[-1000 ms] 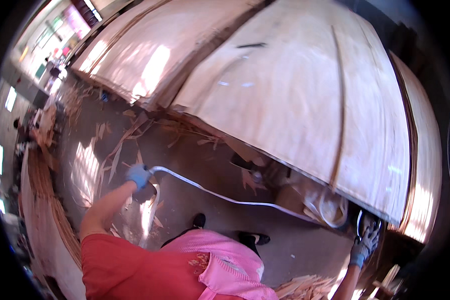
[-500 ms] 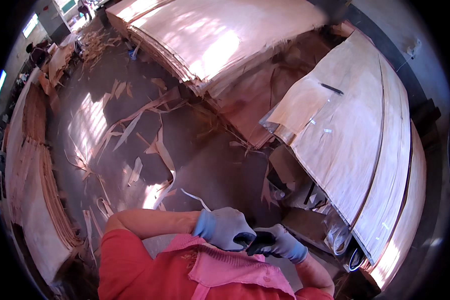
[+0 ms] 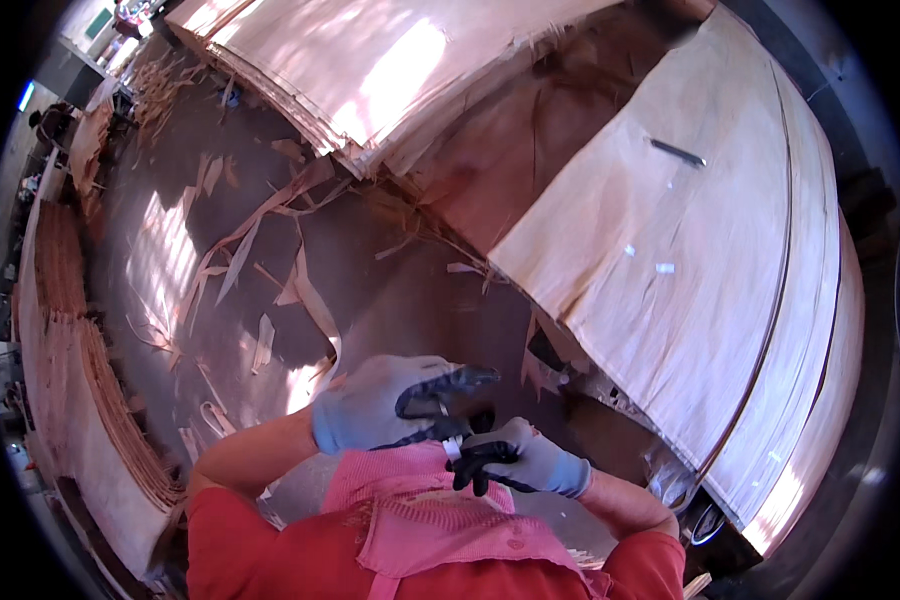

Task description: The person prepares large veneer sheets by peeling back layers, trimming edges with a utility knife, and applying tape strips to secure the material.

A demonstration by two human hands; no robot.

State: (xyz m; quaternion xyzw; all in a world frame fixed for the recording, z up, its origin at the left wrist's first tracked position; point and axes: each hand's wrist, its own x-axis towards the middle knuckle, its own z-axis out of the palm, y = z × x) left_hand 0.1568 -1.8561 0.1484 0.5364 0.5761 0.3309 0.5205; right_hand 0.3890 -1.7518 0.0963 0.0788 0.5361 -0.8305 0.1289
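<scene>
My left hand (image 3: 390, 402), in a grey glove with black palm and fingers, is raised before my chest. Its index finger points right, with a gap between it and the other fingers. Just below and to the right, my right hand (image 3: 520, 458) wears a matching glove, with its fingers bent and pressed together. At its fingertips shows a small white piece, like tape (image 3: 452, 449). To the right lies a large pale wood veneer sheet (image 3: 700, 230). On it rest a dark, slim, knife-like tool (image 3: 678, 152) and small white tape-like bits (image 3: 665, 268).
A high veneer stack (image 3: 310, 60) stands ahead, and another stack (image 3: 100, 410) runs along the left. Torn veneer strips (image 3: 310, 300) litter the grey floor (image 3: 400, 290). Clear plastic (image 3: 667, 475) hangs under the right sheet's near edge. A distant person (image 3: 55, 122) is at far left.
My hands were together and have come apart. The left has risen to the left with its fingers spreading. The white piece now shows at my right fingertips. My view has shifted slightly.
</scene>
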